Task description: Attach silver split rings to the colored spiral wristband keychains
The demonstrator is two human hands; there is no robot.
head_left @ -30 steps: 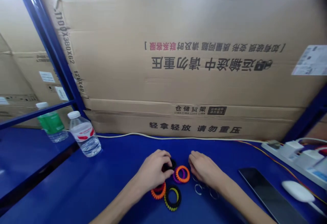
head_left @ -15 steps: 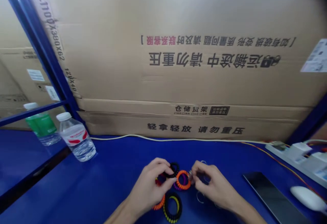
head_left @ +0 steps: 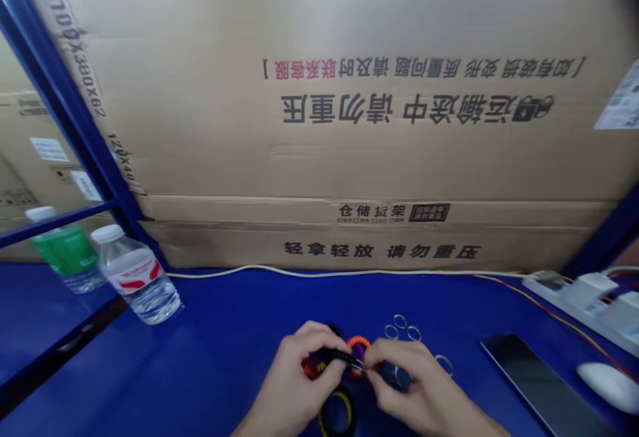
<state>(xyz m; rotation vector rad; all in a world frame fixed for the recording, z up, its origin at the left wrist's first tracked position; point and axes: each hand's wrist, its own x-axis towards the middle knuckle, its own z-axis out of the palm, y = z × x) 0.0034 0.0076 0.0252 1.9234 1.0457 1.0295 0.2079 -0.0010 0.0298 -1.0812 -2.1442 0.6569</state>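
Our left hand (head_left: 304, 372) pinches the black coil (head_left: 339, 356), our right hand (head_left: 412, 384) pinches what looks like a small ring (head_left: 360, 366) at its end; steady pinches should work best

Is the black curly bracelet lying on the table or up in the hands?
Up in the hands. The left hand grips the black coil bracelet, and its end reaches the right hand.

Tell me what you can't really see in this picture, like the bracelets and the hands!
In the head view:
The small metal ring: tiny, and partly hidden by the fingers of the right hand.
The black bracelet: partly covered by the left hand.
The orange bracelet: mostly behind both hands.
The black and yellow bracelet: cut off by the bottom edge.
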